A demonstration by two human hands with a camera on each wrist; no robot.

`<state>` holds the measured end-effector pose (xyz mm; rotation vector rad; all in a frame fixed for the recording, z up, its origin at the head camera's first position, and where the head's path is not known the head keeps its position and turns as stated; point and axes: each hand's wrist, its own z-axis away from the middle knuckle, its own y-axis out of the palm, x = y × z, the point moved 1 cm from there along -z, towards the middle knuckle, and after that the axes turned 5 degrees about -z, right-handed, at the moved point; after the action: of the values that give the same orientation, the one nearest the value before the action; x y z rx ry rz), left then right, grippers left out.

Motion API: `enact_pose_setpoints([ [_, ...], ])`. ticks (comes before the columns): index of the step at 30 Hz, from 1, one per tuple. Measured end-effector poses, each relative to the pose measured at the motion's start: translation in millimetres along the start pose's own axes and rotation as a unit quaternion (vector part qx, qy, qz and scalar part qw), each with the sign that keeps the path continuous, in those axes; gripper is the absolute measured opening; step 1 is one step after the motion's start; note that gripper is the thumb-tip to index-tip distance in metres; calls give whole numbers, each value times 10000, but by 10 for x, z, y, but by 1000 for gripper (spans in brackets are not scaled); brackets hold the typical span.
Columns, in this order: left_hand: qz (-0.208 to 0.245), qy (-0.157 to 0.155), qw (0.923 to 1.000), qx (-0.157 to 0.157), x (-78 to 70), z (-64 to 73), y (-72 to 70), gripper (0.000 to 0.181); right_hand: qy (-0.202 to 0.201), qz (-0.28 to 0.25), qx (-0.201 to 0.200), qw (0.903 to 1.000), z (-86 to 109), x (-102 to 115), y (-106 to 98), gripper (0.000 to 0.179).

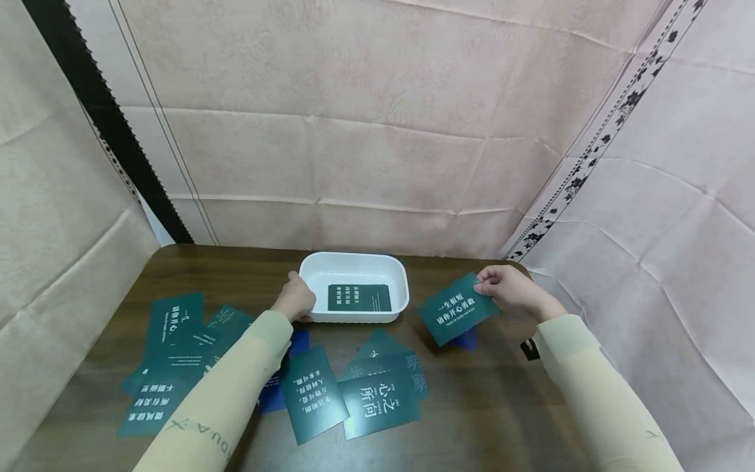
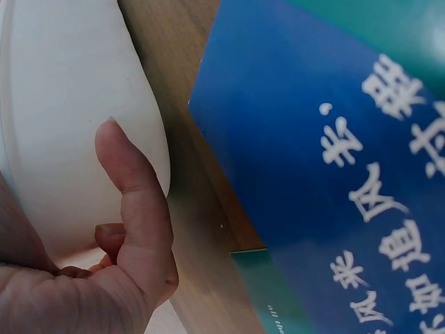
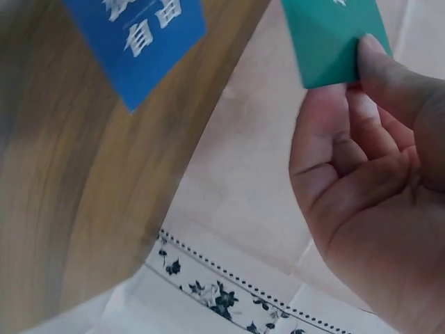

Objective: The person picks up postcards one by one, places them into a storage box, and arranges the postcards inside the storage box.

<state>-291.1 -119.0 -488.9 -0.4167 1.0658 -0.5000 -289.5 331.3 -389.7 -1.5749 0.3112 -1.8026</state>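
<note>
- Pink cloth hangs behind and to the side of a dark wooden table (image 1: 483, 406), and your two arms in beige sleeves reach over it.
- Your right hand (image 1: 510, 288) pinches a green card (image 1: 459, 308) by its far corner, thumb on top and fingers below, and holds it lifted over the table, just right of the white tray (image 1: 354, 263).
- Your left hand (image 1: 295, 300) grasps the left wall of the tray; the left wrist view shows the thumb (image 2: 132, 188) pressed flat on the white plastic while the fingers curl under.
- One green card (image 1: 359, 297) already lies flat inside the tray.
- More green cards (image 1: 348, 393) lie scattered on the table near you, another group (image 1: 171, 354) lies to your left, and a blue card (image 3: 142, 42) lies under the lifted one.
- I judge the card to be light and thin, stiff enough to keep flat but easy to bend, with a smooth surface that may slip; a pinch at a corner or short edge should hold it.
- The tray looks light too, so it may slide if your hand lets go.
</note>
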Motion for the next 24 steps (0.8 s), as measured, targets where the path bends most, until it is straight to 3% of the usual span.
enact_pose_setpoints([
  [5,31,-24,10000,3,7,-13,3,75,-198,-64,-306,9993,-96,65,69,25],
  [15,62,0,10000,16,-8,40,-9,76,-171,-1130,-787,9903,-409,287,495,25],
  [24,-21,-75,10000,-10,-22,37,-8,77,-391,-1182,-692,9898,-704,586,960,25],
])
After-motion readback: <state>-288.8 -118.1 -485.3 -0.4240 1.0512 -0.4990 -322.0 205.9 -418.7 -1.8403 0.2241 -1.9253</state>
